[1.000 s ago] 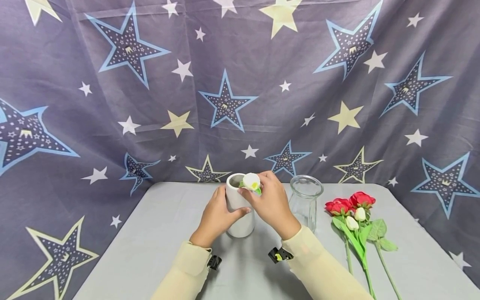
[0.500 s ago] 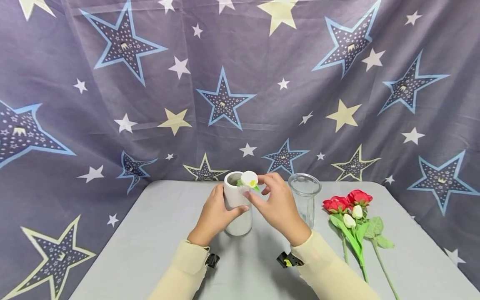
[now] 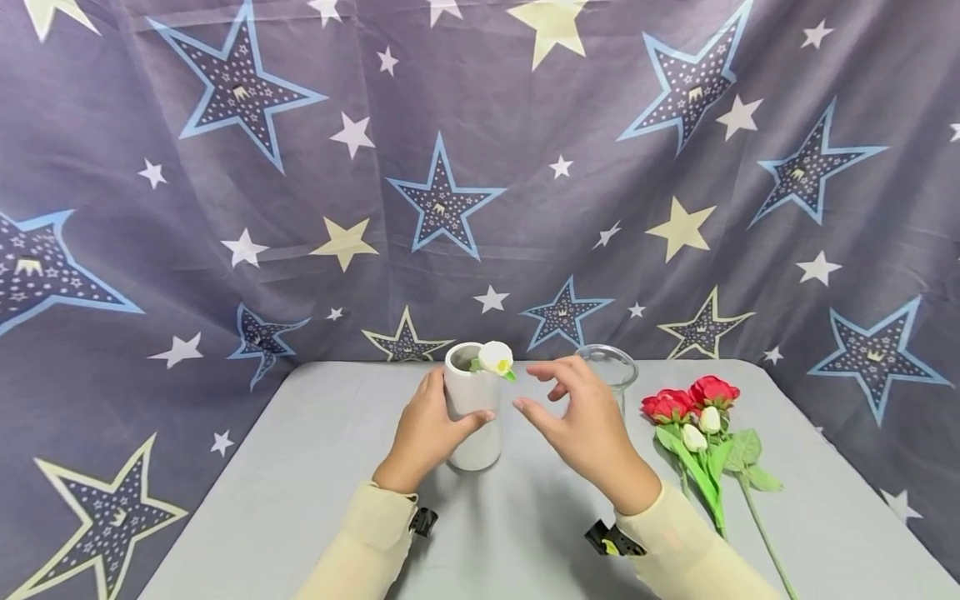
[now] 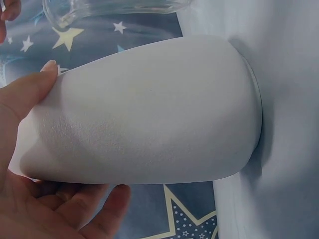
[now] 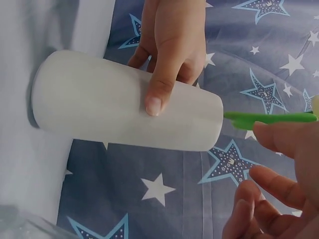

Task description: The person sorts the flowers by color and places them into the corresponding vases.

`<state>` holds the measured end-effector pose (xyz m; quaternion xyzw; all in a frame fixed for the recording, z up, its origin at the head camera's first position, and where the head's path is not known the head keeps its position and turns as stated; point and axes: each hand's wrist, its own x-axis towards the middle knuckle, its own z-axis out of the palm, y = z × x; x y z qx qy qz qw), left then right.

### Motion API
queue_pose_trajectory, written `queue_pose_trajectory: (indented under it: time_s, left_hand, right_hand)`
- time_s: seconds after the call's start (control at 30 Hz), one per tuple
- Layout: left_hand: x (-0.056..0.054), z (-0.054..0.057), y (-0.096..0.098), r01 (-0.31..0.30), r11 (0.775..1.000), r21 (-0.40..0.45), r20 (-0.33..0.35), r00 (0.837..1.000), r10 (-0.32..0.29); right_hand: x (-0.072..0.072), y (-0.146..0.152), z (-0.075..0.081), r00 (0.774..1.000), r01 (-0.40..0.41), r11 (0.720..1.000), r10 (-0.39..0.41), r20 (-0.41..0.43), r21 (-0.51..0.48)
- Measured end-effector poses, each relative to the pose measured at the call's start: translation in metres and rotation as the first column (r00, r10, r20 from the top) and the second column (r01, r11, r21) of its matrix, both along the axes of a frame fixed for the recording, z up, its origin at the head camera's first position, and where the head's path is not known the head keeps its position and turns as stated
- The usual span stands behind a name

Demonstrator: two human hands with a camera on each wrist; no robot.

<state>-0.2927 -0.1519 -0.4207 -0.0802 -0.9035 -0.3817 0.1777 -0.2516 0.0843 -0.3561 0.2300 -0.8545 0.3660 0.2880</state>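
Observation:
A white cylindrical vase stands upright on the table. My left hand grips its side, thumb across the front and fingers behind. From the vase's mouth comes a white flower with a yellow patch, leaning over the right rim; its stem inside is hidden. A green leaf of it shows beyond the rim in the right wrist view. To the flower's right, my right hand is held in the air, thumb and fingers spread and holding nothing. The left wrist view shows mostly the vase's smooth wall.
Behind my right hand stands a clear glass vase, partly hidden. Red flowers and white tulips with green stems lie on the right of the grey table. A star-patterned curtain hangs behind.
My right hand has let go of the white flower and moved right, its fingers spreading. The flower stays leaning on the rim, and my left hand keeps its grip on the vase.

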Motion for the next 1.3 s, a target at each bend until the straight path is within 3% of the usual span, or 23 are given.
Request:
queue_pose_trajectory:
  time_s: [0.23, 0.63, 1.3]
  left_hand:
    - [0.001, 0.000, 0.000, -0.007, 1.000, 0.006, 0.016, 1.000, 0.007]
    - [0.003, -0.002, 0.002, -0.015, 1.000, 0.002, 0.034, 0.999, 0.015]
    - [0.000, 0.001, 0.002, 0.011, 0.999, 0.038, 0.019, 1.000, -0.012]
  right_hand:
    - [0.003, 0.015, -0.005, 1.000, 0.020, 1.000, -0.020, -0.010, 0.004]
    - [0.016, 0.043, -0.029, 0.996, 0.088, 0.996, -0.088, -0.001, 0.017]
    - [0.027, 0.090, -0.041, 0.989, 0.143, 0.985, -0.139, -0.049, 0.101]
